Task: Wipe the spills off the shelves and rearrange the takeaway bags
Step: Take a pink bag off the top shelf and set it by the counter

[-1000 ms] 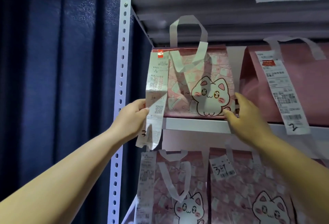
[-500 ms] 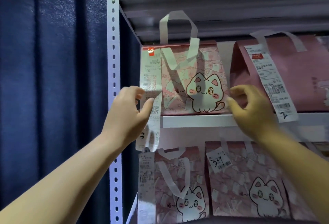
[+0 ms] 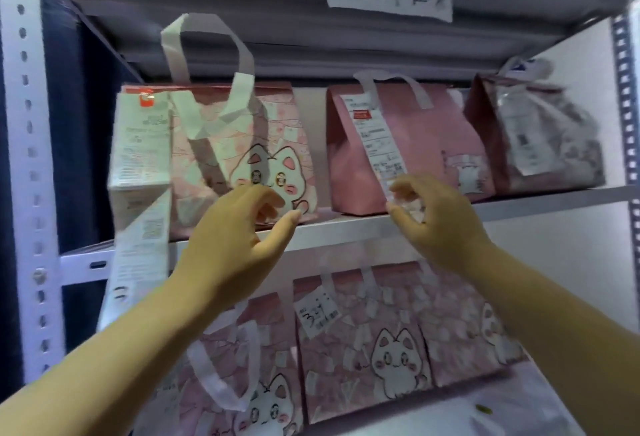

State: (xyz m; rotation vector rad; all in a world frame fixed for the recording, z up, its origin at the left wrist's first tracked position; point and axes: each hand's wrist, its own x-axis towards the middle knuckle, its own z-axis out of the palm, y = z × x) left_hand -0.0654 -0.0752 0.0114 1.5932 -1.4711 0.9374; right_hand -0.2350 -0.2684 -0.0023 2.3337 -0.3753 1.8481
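Both hands are reaching up to the upper shelf [image 3: 363,227]. The left hand [image 3: 235,245] is hovering in front of the cat bag [image 3: 242,155] at the left, its grip half open and holding nothing. The right hand [image 3: 440,217] is curling loosely at the hanging receipt [image 3: 377,144] of the plain pink bag [image 3: 433,151] in the middle; whether it is pinching the paper cannot be told. More cat bags [image 3: 363,349] are standing on the shelf below.
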